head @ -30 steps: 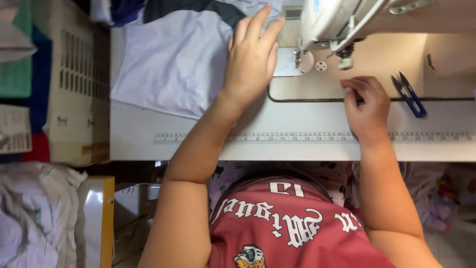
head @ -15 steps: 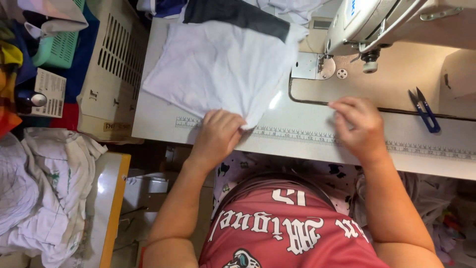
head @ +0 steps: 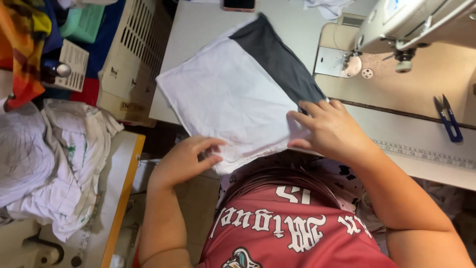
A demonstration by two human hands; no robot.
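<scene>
A white fabric piece (head: 233, 99) with a dark grey panel (head: 277, 59) sewn to its far side lies on the sewing table (head: 198, 30), its near corner hanging over the front edge. My left hand (head: 186, 159) grips that hanging near edge from below the table line. My right hand (head: 329, 129) presses flat on the right edge of the white fabric, where it meets the grey panel. A white sewing machine (head: 411, 25) stands at the back right, its needle area apart from the cloth.
Blue thread snips (head: 448, 119) lie on the table at the right, beside a printed ruler strip (head: 426, 154). A cream plastic crate (head: 131, 59) stands left of the table. Piled white cloth (head: 54, 159) rests on a yellow-edged surface at left. A phone (head: 239, 5) lies at the far edge.
The fabric has been pulled toward me and off the front edge. My left hand dropped to grip its near corner; my right hand moved left from the ruler onto the cloth.
</scene>
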